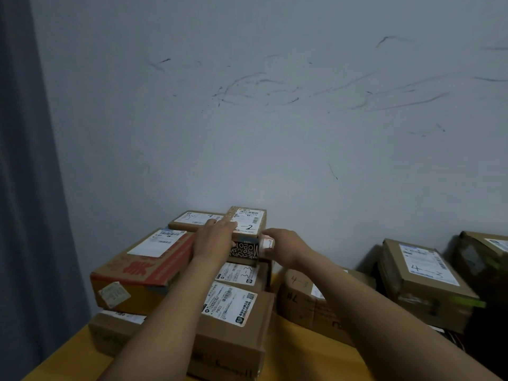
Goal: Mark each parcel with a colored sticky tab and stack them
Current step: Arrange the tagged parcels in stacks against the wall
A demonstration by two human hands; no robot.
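Tagging underway | small box (pixel 247 228) atop left stack steadied by flat, open left hand (pixel 213 239) | right hand (pixel 280 247) fingers pinched on pad (pixel 266 244) at box's side | right-side boxes (pixel 423 273) judged unstacked.

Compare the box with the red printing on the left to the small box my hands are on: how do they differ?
The red-printed box is larger and lies tilted, with nothing on top of it; the small box is narrower and sits level on top of the pile. The red-printed box is untouched, while the left hand rests on the small box and the right hand is at its side. The small box has dark patterned sides. Both are brown cardboard with white shipping labels.
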